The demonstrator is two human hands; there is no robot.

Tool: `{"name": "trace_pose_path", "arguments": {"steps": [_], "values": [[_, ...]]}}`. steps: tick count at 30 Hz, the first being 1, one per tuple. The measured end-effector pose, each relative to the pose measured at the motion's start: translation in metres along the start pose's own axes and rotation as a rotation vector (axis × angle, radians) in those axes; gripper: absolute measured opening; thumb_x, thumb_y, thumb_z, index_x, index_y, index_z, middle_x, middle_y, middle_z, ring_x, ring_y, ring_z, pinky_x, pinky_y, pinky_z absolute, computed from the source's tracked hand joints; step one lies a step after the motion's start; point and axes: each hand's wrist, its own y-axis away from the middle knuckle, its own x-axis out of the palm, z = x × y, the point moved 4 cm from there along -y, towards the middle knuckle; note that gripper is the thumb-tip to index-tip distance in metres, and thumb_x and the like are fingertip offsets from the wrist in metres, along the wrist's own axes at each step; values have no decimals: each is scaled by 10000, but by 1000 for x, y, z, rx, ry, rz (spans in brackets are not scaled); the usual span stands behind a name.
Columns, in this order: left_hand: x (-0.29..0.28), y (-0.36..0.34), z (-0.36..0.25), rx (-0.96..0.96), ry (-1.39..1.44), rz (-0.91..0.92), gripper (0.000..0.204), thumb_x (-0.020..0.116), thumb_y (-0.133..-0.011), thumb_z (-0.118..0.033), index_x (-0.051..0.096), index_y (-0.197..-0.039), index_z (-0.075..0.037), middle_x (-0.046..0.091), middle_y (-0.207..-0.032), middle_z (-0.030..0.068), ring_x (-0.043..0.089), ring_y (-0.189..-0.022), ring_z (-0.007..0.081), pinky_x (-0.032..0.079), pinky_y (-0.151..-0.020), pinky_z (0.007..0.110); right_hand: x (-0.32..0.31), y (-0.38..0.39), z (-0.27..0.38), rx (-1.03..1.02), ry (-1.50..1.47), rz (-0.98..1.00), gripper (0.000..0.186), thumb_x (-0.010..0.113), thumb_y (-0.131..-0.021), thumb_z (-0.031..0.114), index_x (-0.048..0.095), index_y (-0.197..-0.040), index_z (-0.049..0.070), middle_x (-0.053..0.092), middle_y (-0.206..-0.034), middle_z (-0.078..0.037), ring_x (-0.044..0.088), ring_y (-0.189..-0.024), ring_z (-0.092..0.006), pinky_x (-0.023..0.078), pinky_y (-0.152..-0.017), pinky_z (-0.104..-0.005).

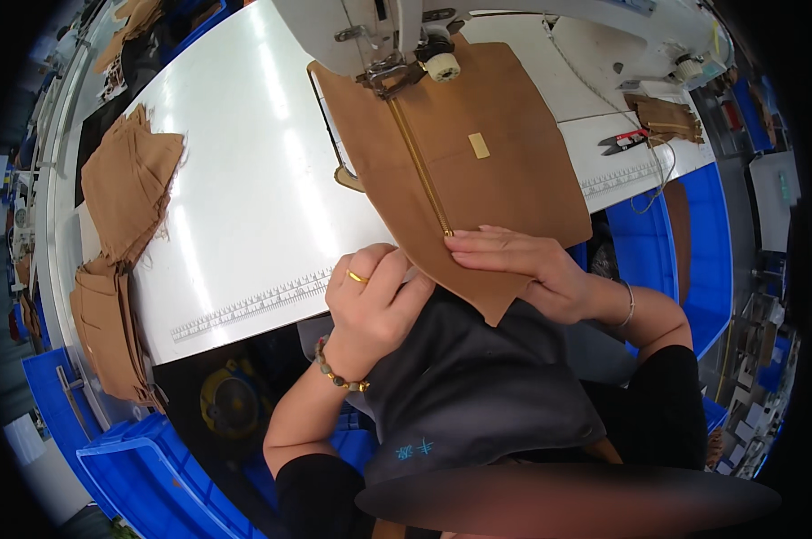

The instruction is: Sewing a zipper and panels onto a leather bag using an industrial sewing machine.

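Note:
A brown fabric panel [523, 153] with a gold zipper [410, 148] and a small gold patch [478, 145] lies under the sewing machine head [392, 49], its near corner hanging over the table edge. My left hand [372, 301] is curled closed on the panel's near left edge, fingertips partly hidden. My right hand [523, 269] grips the panel near the zipper's lower end, fingers on top and thumb out of sight underneath.
Brown fabric piles [127, 180] lie on the left of the white worktable [244, 135]. Red-handled snips [623, 142], a cord and small brown pieces [666, 119] sit at right. Blue bins [136, 467] stand at lower left and on the right below the table.

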Motion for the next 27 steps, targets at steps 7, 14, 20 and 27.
{"name": "trace_pose_path", "arguments": {"steps": [7,14,20,27], "values": [[3,0,-12,79,-97,74,226,718,-669,-100,764,-886,-61,704,-1048,46,655,-929,219,470,-646,307,0,-5,3,-26,-2,12,494,567,-988,59,539,-1481,47,517,-1556,-92,439,-1474,-292,277,-1247,-483],[6,-5,-18,11,-134,201,324,682,-723,-65,716,-1033,20,701,-1109,135,656,-1005,262,514,-701,315,-32,12,-2,-2,-11,12,615,557,-1019,509,610,-1411,39,522,-1528,-185,464,-1443,-365,337,-1199,-470],[16,-14,-39,227,-376,428,141,635,-817,-53,675,-919,36,728,-987,207,667,-997,307,494,-682,294,-131,24,-51,326,-332,-687,423,523,-1046,124,521,-1440,-30,544,-1466,-146,586,-1270,-219,468,-1050,-337],[17,-22,-43,247,-440,490,133,653,-813,-81,650,-859,44,723,-965,264,680,-957,316,501,-672,300,-91,59,-71,487,-65,-444,395,655,-969,135,613,-1322,-38,713,-1173,-109,690,-1077,-223,559,-888,-353]]}}
